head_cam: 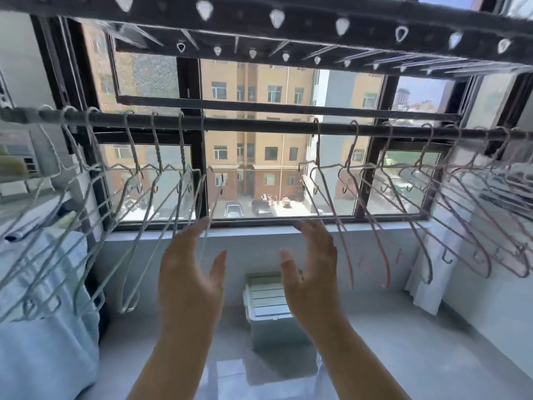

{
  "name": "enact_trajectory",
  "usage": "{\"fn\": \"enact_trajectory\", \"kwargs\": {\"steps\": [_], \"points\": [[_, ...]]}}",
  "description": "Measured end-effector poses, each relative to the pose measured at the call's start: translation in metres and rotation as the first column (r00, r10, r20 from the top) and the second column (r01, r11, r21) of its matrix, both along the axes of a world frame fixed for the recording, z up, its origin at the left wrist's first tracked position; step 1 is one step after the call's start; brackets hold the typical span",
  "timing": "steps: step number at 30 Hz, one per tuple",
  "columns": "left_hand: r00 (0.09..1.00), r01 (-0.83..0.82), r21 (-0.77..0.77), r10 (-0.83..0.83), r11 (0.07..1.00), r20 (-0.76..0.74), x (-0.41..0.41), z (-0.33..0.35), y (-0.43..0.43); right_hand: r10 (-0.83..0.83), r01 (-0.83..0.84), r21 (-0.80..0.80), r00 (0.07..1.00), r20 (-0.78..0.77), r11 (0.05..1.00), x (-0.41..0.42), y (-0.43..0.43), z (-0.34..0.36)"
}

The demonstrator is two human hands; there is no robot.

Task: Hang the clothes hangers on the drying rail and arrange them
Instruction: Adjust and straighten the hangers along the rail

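Item: drying rail, a dark horizontal bar across the window, lying above and beyond both raised hands. Left hand: open, fingers straight and close together, thumb spread, palm facing inward toward the other hand, holding nothing. Right hand: mirrors it, fingers extended, thumb apart, palm inward, also holding nothing. Pale hangers: a row of thin wire hangers hooked on the rail up and to the left of the left hand, fanning down and outward. The nearest one's lower wire passes at that hand's fingertips (contact cannot be told through the blur). Pink hangers: a second row hooked on the rail up and to the right of the right hand, the nearest running just behind its fingers. The stretch of rail directly above the gap between the two hands carries no hangers. Overhead rack: dark bars pierced with teardrop holes, high above both hands. White storage box: on the floor below, seen between the two wrists. Pale blue fabric: bunched low and far to the left of the left forearm.
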State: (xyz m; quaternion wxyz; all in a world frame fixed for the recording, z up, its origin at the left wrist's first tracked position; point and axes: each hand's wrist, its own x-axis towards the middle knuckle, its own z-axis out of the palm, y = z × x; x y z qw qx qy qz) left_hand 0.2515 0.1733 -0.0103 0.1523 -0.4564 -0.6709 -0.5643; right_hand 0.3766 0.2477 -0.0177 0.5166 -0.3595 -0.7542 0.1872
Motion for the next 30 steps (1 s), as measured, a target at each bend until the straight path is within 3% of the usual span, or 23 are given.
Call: {"fn": "enact_trajectory", "kwargs": {"steps": [2,6,11,13,22,30], "points": [[0.999,-0.005,-0.102,0.009,0.995,0.033,-0.008,-0.003,-0.001,0.181,-0.178,-0.105,0.983,0.019,0.978,-0.018,0.0,0.002],[0.994,0.051,-0.232,-0.026,0.971,0.107,-0.015,-0.014,-0.008,0.493,-0.463,-0.389,0.869,-0.025,0.796,-0.058,-0.003,0.004],[0.974,0.135,-0.227,-0.086,0.965,0.211,-0.024,-0.018,-0.015,0.533,-0.629,-0.55,0.771,-0.349,0.55,-0.09,-0.008,0.004],[0.964,0.167,-0.217,-0.114,0.962,0.24,-0.026,-0.02,-0.017,0.515,-0.667,-0.553,0.741,-0.43,0.499,-0.094,-0.008,0.002],[0.79,0.467,-0.007,-0.414,0.884,0.451,-0.016,-0.023,-0.013,0.459,-0.708,-0.525,0.706,-0.539,0.472,-0.08,0.002,0.002],[0.734,0.542,0.048,-0.5,0.839,0.46,0.009,-0.015,0.012,0.358,-0.666,-0.497,0.731,-0.581,0.556,-0.049,0.008,0.015]]}}
